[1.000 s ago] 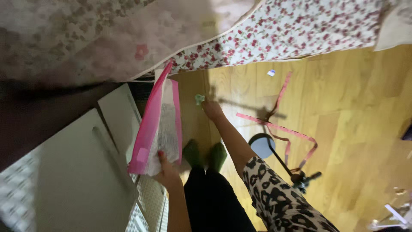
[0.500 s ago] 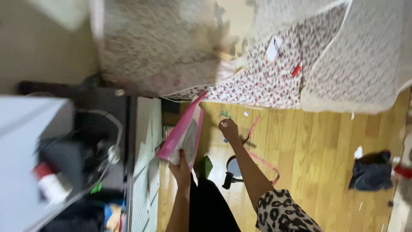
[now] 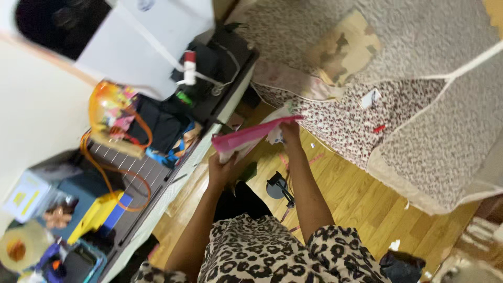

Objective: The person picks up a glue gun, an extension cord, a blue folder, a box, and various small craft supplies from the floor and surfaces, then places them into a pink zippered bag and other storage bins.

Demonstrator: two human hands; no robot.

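- The left hand (image 3: 221,170) grips the near end of a flat pink plastic zip pouch (image 3: 251,137).
- The right hand (image 3: 288,129) pinches its far end, fingers apparently closed.
- The pouch's long axis runs between both hands, above the wooden floor (image 3: 356,194).

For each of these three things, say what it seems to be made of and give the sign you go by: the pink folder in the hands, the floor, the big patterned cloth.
Pink folder: probably thin plastic; it is smooth, evenly coloured and bends between the left hand and right hand.
Floor: wood or a wood-look finish; glossy yellow planks with seams.
Patterned cloth: woven fabric with a small floral print, matte, lying in soft folds.
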